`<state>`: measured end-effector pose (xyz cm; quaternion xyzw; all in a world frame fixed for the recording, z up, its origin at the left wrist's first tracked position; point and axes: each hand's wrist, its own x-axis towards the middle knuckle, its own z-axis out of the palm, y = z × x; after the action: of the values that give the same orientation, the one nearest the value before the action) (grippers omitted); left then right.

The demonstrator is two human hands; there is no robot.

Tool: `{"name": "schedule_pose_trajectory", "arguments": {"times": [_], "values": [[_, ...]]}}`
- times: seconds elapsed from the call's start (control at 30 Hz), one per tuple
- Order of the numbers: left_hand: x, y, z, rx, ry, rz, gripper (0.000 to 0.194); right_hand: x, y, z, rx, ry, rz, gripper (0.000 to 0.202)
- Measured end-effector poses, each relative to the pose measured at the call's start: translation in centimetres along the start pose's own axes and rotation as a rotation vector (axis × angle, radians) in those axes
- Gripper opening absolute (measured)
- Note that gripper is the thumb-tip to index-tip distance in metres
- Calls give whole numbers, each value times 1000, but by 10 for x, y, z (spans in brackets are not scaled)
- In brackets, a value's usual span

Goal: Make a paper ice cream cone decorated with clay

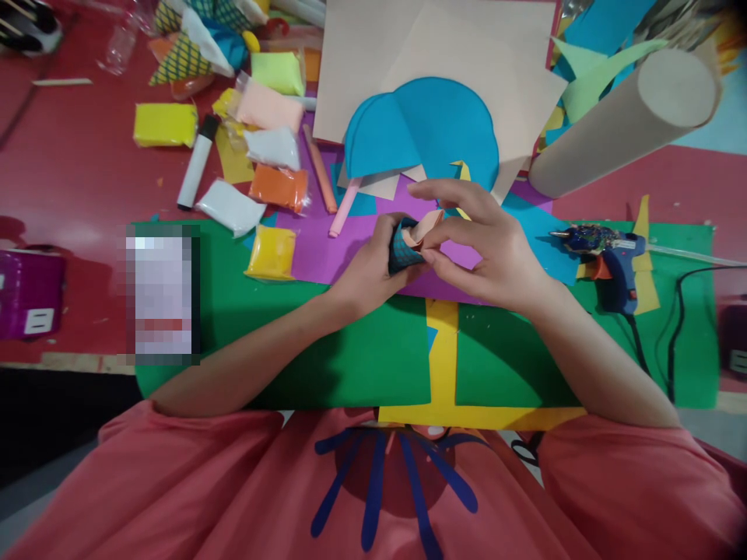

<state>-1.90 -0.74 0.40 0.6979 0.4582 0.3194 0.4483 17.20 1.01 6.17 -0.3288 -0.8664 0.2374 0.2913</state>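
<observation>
My left hand (373, 260) is wrapped round a small blue patterned paper cone (404, 247), with its open end facing up and to the right. A curled piece of peach-coloured paper (430, 225) sticks out of that opening. The thumb and index finger of my right hand (490, 241) pinch the edge of the peach piece, while another finger is stretched out above it. Purple sheets (344, 253) lie beneath both hands. Just beyond them rests a blue cut-out with rounded edges (449, 124).
Several packets of coloured clay (271, 253) and a marker (197, 163) lie to the left, by a blurred phone-like object (163, 295). On the right are a glue gun (612, 257) with its cord and a large paper tube (624, 124). Green sheets (350, 350) cover the near side.
</observation>
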Motion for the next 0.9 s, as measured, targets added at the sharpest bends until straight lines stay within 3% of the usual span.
{"name": "schedule_pose_trajectory", "arguments": {"times": [0.13,0.47,0.63,0.83,0.9], "values": [[1,-4,0,4,20,35,50,1,1,0,-42,13,-56,17],[0,-6,2,-3,23,8,48,1,0,5,-53,11,-2,14],[-1,-4,3,1,47,79,50,0,-2,4,-98,7,30,17],[1,-9,0,112,119,124,46,-2,5,-5,-133,155,-93,8],[2,-10,-1,172,147,130,48,-1,8,-11,-112,201,-66,6]]}}
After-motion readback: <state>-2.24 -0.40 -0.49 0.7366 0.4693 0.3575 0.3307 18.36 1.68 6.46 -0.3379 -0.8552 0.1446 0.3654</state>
